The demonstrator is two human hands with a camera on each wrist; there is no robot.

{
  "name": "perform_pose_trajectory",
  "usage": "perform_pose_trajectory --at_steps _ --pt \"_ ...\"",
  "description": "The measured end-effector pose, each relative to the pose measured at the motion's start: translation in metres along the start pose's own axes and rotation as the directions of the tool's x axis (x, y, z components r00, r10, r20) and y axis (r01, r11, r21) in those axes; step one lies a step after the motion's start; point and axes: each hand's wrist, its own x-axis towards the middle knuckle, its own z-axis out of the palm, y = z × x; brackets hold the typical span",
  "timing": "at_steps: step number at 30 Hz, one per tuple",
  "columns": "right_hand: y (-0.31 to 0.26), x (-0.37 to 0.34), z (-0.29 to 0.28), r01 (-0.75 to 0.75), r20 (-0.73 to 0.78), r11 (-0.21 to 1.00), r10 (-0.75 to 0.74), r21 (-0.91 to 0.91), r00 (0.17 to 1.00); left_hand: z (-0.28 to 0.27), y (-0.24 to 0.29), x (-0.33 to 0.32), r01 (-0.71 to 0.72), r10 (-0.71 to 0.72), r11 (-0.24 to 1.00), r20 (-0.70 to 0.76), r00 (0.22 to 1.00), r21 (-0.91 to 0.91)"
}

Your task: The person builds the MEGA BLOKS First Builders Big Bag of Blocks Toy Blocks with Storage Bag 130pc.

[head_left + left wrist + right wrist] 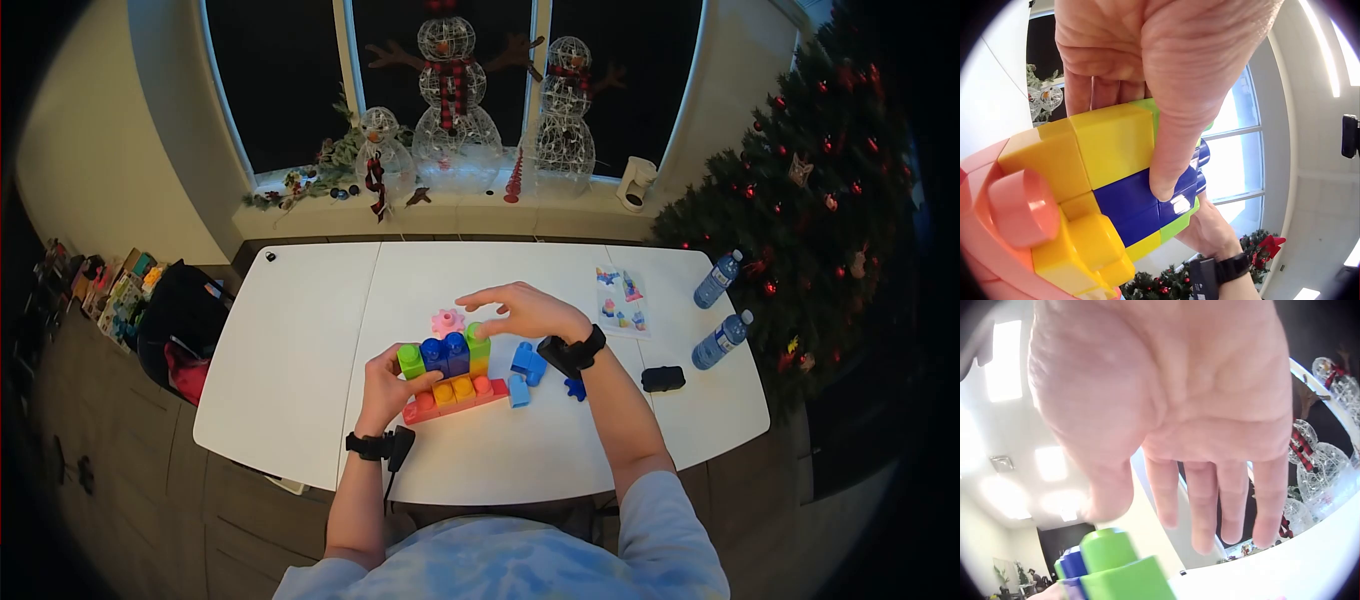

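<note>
A stack of toy building blocks [455, 402] stands on the white table, with pink, orange and yellow pieces low down. Dark blue blocks [1127, 215] and green blocks [478, 346] form its upper row. My left hand [383, 390] grips the stack's left end, its thumb pressed on a dark blue block and its fingers behind. Over the right end, my right hand [530, 312] has its fingers extended, with the thumb close to the stud of a green block [1110, 550]. Nothing is held in that right hand.
Loose blue blocks [528, 363], a light blue block [518, 391] and a dark blue gear [575, 388] lie right of the stack. Behind it sits a pink gear [447, 322]. A picture sheet [623, 300], a black case [663, 378] and two water bottles [718, 280] are farther right.
</note>
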Motion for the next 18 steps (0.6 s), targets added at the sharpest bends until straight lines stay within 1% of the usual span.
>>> perform_pose_trajectory --at_steps 2,3,4,6,7,8,10,11,12,14,15,17,18 --pt "0.024 0.016 -0.005 -0.184 -0.028 0.957 0.195 0.224 0.980 0.001 -0.001 0.000 0.004 -0.004 1.000 -0.008 1.000 0.018" --pt "0.033 0.024 -0.003 -0.204 0.007 0.961 0.206 0.189 0.978 0.000 -0.002 -0.001 0.005 -0.005 1.000 -0.005 1.000 0.027" --pt "0.051 0.033 0.006 -0.198 0.008 0.962 0.200 0.186 0.980 0.000 -0.002 0.000 0.006 -0.006 0.999 -0.002 1.000 0.037" --pt "0.088 0.051 0.030 0.021 0.066 0.996 -0.027 0.087 0.997 0.000 0.000 0.000 0.006 -0.005 0.999 -0.006 1.000 0.039" --pt "0.090 0.060 0.036 -0.046 0.152 0.998 0.040 0.034 0.988 0.000 0.001 -0.001 0.009 -0.008 0.998 -0.005 1.000 0.057" --pt "0.098 0.068 0.048 -0.044 0.156 0.998 0.038 0.037 0.987 0.000 0.003 -0.002 0.014 -0.013 0.997 -0.003 1.000 0.076" --pt "0.115 0.081 0.076 -0.090 0.230 0.993 0.106 -0.079 0.967 0.000 0.003 -0.001 0.017 -0.017 0.997 -0.007 1.000 0.081" --pt "0.122 0.084 0.087 -0.047 0.228 0.995 0.066 -0.089 0.971 0.000 0.002 -0.001 0.003 -0.002 0.997 -0.007 1.000 0.078" --pt "0.130 0.087 0.095 -0.049 0.234 0.995 0.067 -0.082 0.970 0.000 0.000 -0.002 -0.011 0.012 0.997 -0.006 1.000 0.075" --pt "0.140 0.089 0.108 -0.052 0.346 0.994 0.083 -0.099 0.935 0.000 0.000 -0.003 -0.014 0.014 0.997 -0.007 1.000 0.074" --pt "0.145 0.084 0.112 -0.055 0.350 0.994 0.085 -0.094 0.933 0.000 0.000 -0.002 -0.027 0.028 0.997 -0.007 1.000 0.074" --pt "0.146 0.063 0.108 -0.017 0.220 0.997 0.034 -0.080 0.975 -0.001 0.002 -0.003 -0.015 0.015 0.997 -0.002 1.000 0.075" --pt "0.145 0.054 0.101 -0.022 0.221 0.997 0.039 -0.080 0.974 -0.001 0.003 -0.002 -0.012 0.012 0.997 0.000 1.000 0.076"
